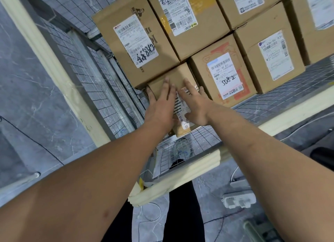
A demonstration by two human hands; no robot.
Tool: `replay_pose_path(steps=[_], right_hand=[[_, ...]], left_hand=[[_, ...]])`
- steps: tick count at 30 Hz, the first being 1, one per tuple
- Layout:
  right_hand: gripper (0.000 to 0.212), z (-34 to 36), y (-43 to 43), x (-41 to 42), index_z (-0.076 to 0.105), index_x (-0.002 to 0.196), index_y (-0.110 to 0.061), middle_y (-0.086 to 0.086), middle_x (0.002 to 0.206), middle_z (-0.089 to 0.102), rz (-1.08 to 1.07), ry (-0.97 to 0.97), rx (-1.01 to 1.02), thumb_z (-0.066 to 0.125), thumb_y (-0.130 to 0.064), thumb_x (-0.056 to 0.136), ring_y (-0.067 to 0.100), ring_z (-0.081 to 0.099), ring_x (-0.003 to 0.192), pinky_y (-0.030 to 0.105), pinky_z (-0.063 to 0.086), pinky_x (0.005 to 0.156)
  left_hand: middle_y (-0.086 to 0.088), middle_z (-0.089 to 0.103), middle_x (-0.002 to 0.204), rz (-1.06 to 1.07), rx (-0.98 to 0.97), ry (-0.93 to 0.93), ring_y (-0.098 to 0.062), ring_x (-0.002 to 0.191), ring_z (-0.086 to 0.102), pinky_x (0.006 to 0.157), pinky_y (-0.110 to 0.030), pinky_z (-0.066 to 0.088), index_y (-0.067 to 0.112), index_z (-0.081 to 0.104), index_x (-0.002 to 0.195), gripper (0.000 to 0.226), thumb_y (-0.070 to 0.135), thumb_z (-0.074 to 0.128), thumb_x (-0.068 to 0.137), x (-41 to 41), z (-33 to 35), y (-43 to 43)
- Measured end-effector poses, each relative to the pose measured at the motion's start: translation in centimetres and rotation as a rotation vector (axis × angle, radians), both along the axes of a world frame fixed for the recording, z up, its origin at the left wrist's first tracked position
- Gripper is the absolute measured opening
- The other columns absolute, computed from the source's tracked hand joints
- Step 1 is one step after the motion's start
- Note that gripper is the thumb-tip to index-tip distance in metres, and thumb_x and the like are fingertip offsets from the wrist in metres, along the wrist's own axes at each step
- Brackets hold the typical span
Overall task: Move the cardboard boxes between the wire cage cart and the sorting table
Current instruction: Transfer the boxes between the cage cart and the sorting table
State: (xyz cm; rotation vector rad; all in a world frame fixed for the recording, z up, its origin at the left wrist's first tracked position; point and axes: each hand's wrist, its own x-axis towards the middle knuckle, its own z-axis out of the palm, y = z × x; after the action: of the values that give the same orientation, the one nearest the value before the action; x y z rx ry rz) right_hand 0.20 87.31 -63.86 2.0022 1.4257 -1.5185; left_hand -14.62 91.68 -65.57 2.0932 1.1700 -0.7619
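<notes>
A small cardboard box point(178, 77) with a barcode label lies on the wire floor of the cage cart point(198, 138), at its near left corner. My left hand point(160, 104) lies flat on the box's top with straight fingers, its thumb down the left side. My right hand point(194, 104) rests flat on the label beside it, fingers straight and spread. Several larger labelled boxes stand behind: one point(137, 43) to the left, one point(224, 75) to the right marked 5082.
The cart's wire side wall point(94, 66) rises at left, edged by a cream padded frame point(173, 182). A power strip point(238, 200) and cables lie on the grey floor at lower right. My legs and a shoe show beneath the cart floor.
</notes>
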Motion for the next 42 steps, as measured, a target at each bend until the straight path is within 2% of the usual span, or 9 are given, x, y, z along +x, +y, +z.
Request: replay_pose_path(steps=[4,8,10,18,22,24,26,34,42], right_hand=[[0.091,0.5,0.1,-0.3,-0.001,0.165,-0.034,-0.016,0.165,-0.034,0.032,-0.026,-0.037,0.058,-0.01,0.1,0.038,-0.019,0.156,0.051,0.018,0.126],[0.09,0.3,0.0,-0.4,-0.001,0.165,-0.033,-0.013,0.166,-0.033,0.071,-0.051,-0.021,0.056,-0.012,0.098,0.035,-0.019,0.157,0.055,0.02,0.125],[0.087,0.3,0.0,-0.4,0.003,0.166,-0.031,-0.01,0.168,-0.03,0.098,-0.07,0.021,0.055,-0.014,0.098,0.03,-0.017,0.158,0.054,0.02,0.126],[0.08,0.6,0.5,-0.3,0.008,0.166,-0.024,-0.007,0.17,-0.023,0.103,-0.07,0.03,0.052,-0.013,0.1,0.027,-0.011,0.159,0.051,0.022,0.126],[0.069,1.8,0.6,-0.3,0.026,0.161,-0.015,0.003,0.171,0.01,0.08,-0.121,0.123,0.055,-0.02,0.099,0.033,0.019,0.155,0.05,0.035,0.119],[0.056,3.3,0.5,-0.2,0.04,0.15,-0.014,0.005,0.158,0.032,0.091,-0.195,0.178,0.055,-0.028,0.098,0.034,0.038,0.141,0.052,0.044,0.107],[0.049,5.2,0.2,-0.2,0.045,0.145,-0.016,0.007,0.151,0.04,0.094,-0.274,0.192,0.053,-0.034,0.1,0.034,0.043,0.136,0.053,0.044,0.106],[0.057,16.6,-2.1,-1.6,0.052,0.143,-0.022,0.011,0.158,0.038,-0.096,-0.375,0.327,0.047,-0.06,0.1,0.041,0.035,0.143,0.052,0.034,0.112],[0.066,31.0,-5.8,-6.6,0.041,0.153,-0.03,0.003,0.163,0.034,-0.335,-0.503,0.472,0.051,-0.062,0.096,0.035,0.041,0.141,0.05,0.043,0.108]], left_hand=[[0.007,-0.034,0.166,-0.057,0.087,0.042,-0.058,0.15,-0.016,0.116,-0.055,0.039,0.024,-0.02,0.161,0.128,0.053,0.078,0.085,-0.3,-0.4,-0.5],[-0.016,-0.026,0.168,-0.163,0.198,0.094,-0.051,0.151,-0.023,0.126,-0.056,0.001,0.011,-0.018,0.161,0.124,0.059,0.07,0.089,0.1,0.1,-1.1],[-0.018,-0.028,0.167,-0.164,0.179,0.074,-0.042,0.154,-0.021,0.128,-0.053,-0.003,0.009,-0.019,0.161,0.123,0.055,0.071,0.09,0.1,0.0,-1.2],[-0.018,-0.021,0.169,-0.151,0.071,0.046,-0.042,0.156,-0.014,0.127,-0.049,0.006,0.007,-0.011,0.163,0.117,0.037,0.076,0.091,0.7,1.3,-0.1],[-0.018,0.018,0.167,-0.217,0.118,-0.004,-0.042,0.153,0.021,0.127,-0.053,0.02,0.006,0.014,0.162,0.101,0.035,0.077,0.089,1.2,3.0,1.6],[-0.014,0.027,0.164,-0.253,0.153,-0.032,-0.039,0.151,0.028,0.126,-0.057,0.02,0.011,0.026,0.159,0.086,0.037,0.073,0.092,1.2,4.8,2.2],[-0.01,0.029,0.164,-0.274,0.168,-0.06,-0.039,0.151,0.027,0.125,-0.059,0.02,0.014,0.029,0.158,0.077,0.042,0.067,0.096,1.0,6.8,2.6],[-0.008,0.034,0.162,-0.315,0.269,-0.17,-0.037,0.141,0.04,0.113,-0.051,0.04,0.019,0.03,0.159,0.065,0.052,0.042,0.105,-2.1,18.3,2.9],[-0.002,0.026,0.167,-0.492,0.326,-0.318,-0.035,0.15,0.029,0.119,-0.052,0.034,0.025,0.027,0.16,0.064,0.056,0.039,0.104,-5.2,32.4,3.8]])
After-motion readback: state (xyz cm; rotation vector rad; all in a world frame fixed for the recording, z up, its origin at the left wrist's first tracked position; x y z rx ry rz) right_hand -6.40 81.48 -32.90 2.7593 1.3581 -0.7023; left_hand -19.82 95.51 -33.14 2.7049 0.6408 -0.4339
